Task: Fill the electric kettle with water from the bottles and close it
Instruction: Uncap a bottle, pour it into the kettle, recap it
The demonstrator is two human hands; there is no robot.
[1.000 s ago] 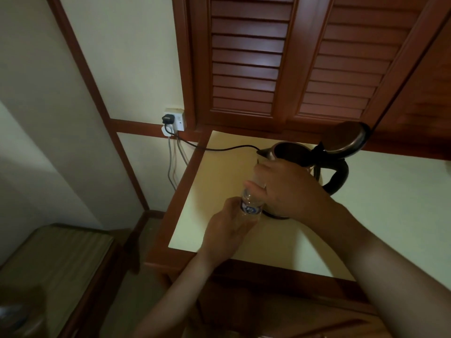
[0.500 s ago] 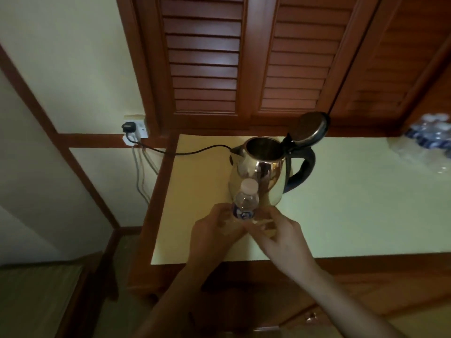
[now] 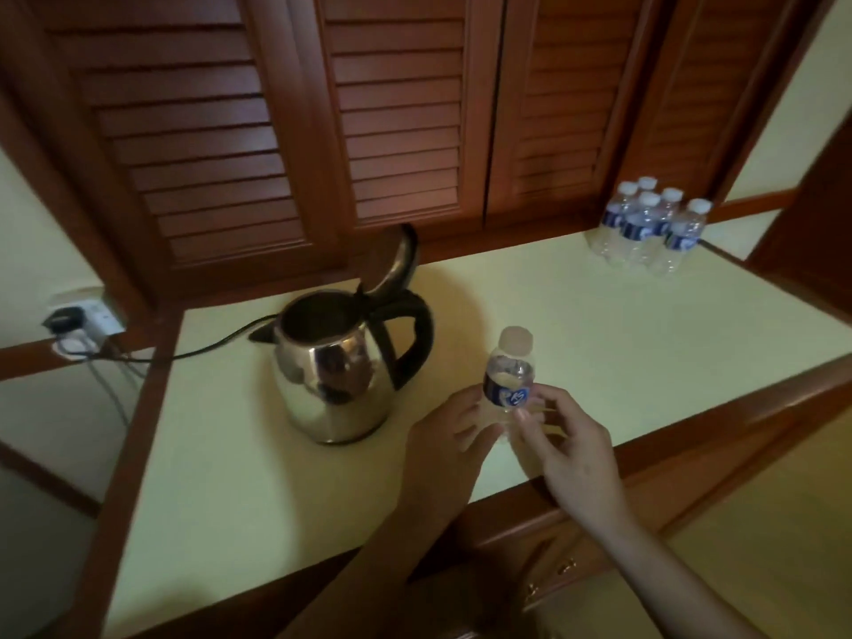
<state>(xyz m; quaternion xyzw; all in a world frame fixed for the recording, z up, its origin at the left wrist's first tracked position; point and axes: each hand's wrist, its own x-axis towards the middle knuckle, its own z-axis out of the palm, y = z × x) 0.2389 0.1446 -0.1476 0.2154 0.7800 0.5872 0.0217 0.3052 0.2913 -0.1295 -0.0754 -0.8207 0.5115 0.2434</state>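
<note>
- The left hand (image 3: 442,438) and right hand (image 3: 569,449) grasp, with curled fingers, the small clear plastic bottle (image 3: 509,378) beside the shiny steel kettle (image 3: 332,375).
- Its cap (image 3: 517,338) is on; unscrewing it seems next.

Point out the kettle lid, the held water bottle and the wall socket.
kettle lid (image 3: 393,266), head view, middle of raised lid
held water bottle (image 3: 508,390), head view, blue label
wall socket (image 3: 102,318), head view, white faceplate

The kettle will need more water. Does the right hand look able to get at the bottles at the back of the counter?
Probably yes: no object stands between the right hand and the group of bottles, but it pinches the small bottle and would have to let go.
</note>
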